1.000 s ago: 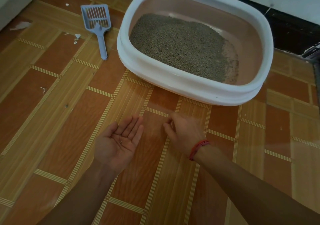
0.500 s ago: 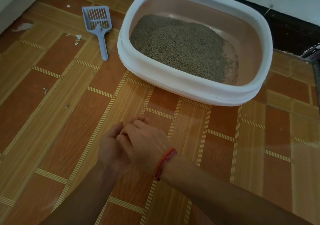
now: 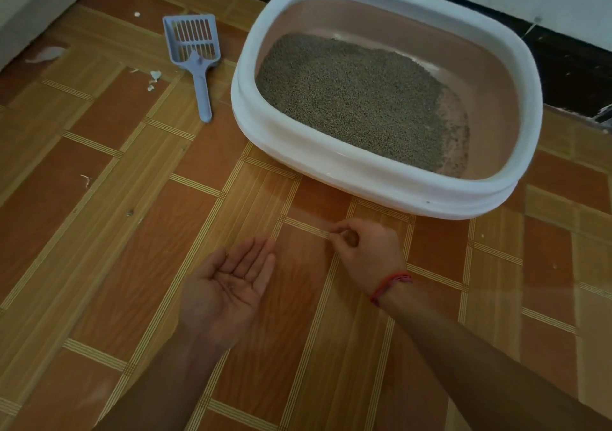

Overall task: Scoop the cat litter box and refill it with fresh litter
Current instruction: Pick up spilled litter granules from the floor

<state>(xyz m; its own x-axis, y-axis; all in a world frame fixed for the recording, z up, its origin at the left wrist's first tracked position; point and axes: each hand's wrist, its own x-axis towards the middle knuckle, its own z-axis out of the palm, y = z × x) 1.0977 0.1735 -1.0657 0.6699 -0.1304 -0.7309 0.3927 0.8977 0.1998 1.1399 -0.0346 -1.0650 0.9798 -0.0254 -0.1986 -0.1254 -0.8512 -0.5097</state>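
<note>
A white-rimmed litter box (image 3: 364, 180) with a pink inside stands on the tiled floor, upper right. Grey-brown litter (image 3: 347, 99) covers most of its bottom, with a bare patch at the right end. A blue slotted scoop (image 3: 198, 63) lies on the floor left of the box, handle toward me. My left hand (image 3: 228, 285) is held palm up and flat in front of the box, with a few tiny dark grains (image 3: 231, 286) on it. My right hand (image 3: 364, 251), with a red thread on its wrist, pinches a tiny speck of litter on the floor just before the box.
White scraps (image 3: 154, 77) lie on the floor left of the scoop, with another (image 3: 44, 54) near the pale edge at far left. A black skirting (image 3: 563, 59) runs behind the box. Wood-patterned floor tiles (image 3: 99, 232) stretch out to the left and toward me.
Half a second ago my right hand lay over my left palm. It has moved back right and forward to the floor, and the left palm is uncovered again.
</note>
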